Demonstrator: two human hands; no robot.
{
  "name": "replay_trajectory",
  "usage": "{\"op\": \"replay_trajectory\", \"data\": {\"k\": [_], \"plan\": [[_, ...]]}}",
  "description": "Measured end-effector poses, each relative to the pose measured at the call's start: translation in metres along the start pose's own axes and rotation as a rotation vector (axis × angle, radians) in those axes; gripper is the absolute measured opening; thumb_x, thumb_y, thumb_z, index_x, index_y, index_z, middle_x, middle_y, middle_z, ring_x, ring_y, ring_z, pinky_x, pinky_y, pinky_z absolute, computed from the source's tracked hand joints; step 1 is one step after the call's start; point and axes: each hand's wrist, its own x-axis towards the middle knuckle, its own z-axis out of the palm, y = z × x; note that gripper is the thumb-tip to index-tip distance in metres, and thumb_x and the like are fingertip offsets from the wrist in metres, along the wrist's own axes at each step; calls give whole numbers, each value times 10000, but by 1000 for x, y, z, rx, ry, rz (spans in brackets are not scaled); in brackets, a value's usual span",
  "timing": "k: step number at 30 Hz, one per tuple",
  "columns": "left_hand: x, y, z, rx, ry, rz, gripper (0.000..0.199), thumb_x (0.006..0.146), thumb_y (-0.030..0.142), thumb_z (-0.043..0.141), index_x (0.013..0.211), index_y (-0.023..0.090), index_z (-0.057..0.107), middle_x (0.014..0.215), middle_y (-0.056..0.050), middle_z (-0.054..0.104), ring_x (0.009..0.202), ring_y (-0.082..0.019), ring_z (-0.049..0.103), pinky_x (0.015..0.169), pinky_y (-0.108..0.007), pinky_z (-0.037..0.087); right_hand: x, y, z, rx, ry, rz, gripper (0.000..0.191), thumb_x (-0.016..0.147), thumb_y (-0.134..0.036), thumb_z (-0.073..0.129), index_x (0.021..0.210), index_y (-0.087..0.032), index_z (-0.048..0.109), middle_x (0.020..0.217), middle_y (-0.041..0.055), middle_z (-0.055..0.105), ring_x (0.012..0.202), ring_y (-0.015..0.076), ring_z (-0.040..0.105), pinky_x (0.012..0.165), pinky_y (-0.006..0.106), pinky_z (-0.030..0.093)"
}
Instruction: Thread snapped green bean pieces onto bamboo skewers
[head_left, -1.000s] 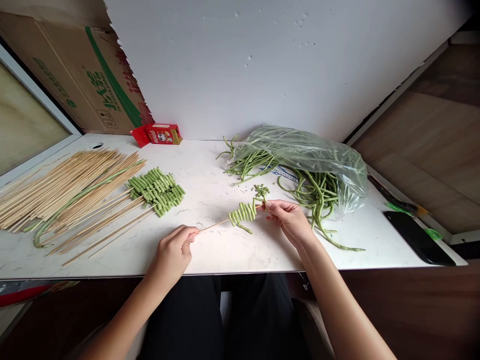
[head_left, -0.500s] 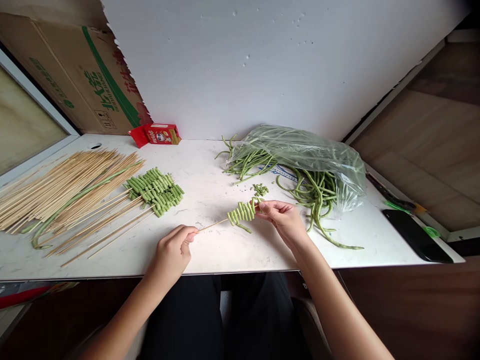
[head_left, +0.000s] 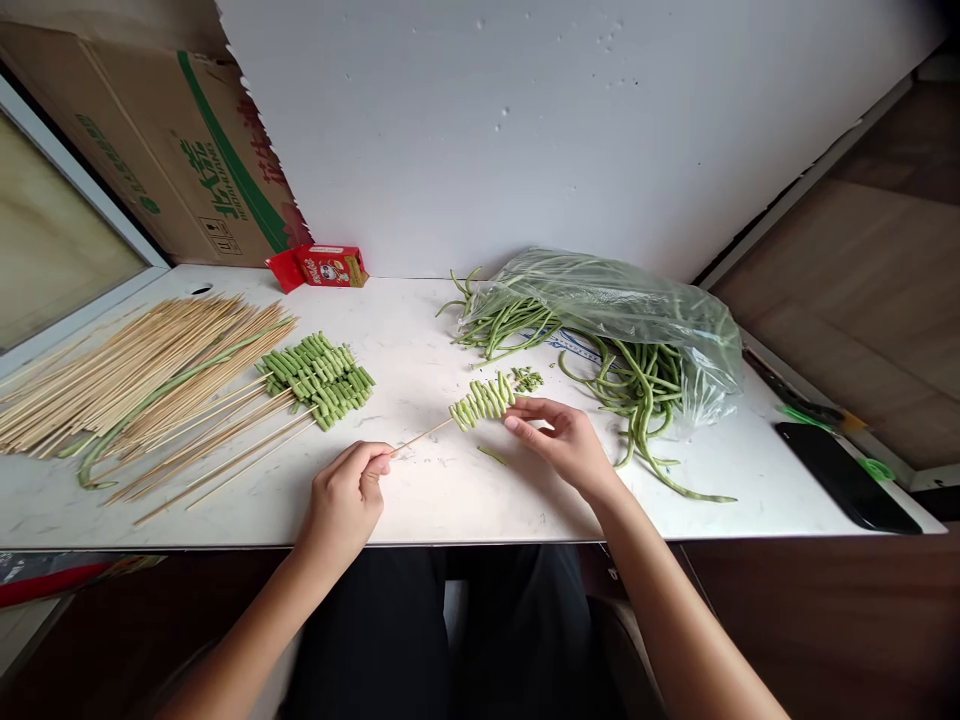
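Note:
My left hand (head_left: 351,492) pinches the bare lower end of a thin wooden skewer (head_left: 424,437) between thumb and fingers. A row of cut green bean pieces (head_left: 480,401) is threaded crosswise near the skewer's far end, held above the table. At the right end of that row is my right hand (head_left: 559,440), its thumb and forefinger closed around the last piece, with the skewer tip hidden. One loose bean piece (head_left: 492,455) lies on the table just below. Small green trimmings (head_left: 526,380) sit behind the right hand.
Finished bean skewers (head_left: 319,380) lie at left, beside many bare skewers (head_left: 127,370) with a long bean (head_left: 172,385) across them. At right are a plastic bag (head_left: 615,290) of long beans (head_left: 641,400) and a black phone (head_left: 844,475). A red packet (head_left: 330,266) and carton (head_left: 150,150) stand behind.
My right hand's fingers have shifted from the skewer tip onto the end of the bean row. The threaded row is raised slightly and spread more evenly. The view has shifted a little.

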Motion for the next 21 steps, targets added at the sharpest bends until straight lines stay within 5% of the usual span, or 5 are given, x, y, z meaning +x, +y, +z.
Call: {"op": "replay_trajectory", "data": {"k": [4,9,14,21], "plan": [[-1,-2,1,14,5,-15,225,1045,179,494,979,193,708,836,-26,733,781,-173,705,743,-266,531,-7,-5,-2,-474,-165,-211,333,798,-483,902,1042,-261,856,1077,93,790,1019,297,682,899,437,558],[-1,-2,1,9,2,-13,227,1056,206,489,986,198,705,844,-27,742,784,-177,714,747,-270,537,-10,1,8,-605,-143,-338,54,908,-298,807,923,-266,847,1006,97,736,996,296,631,935,475,523],[0,0,0,11,11,-13,228,1054,219,494,974,201,707,822,-25,748,751,-177,719,730,-273,543,-9,1,5,-535,-139,-350,73,949,-319,754,929,-262,797,1030,101,738,1036,311,623,926,480,509],[0,0,1,26,27,21,213,1048,201,510,969,197,708,820,-16,754,741,-164,725,721,-260,541,9,12,-21,-86,82,-65,366,873,-543,811,1076,-242,771,821,57,778,741,236,675,651,357,461]]}}
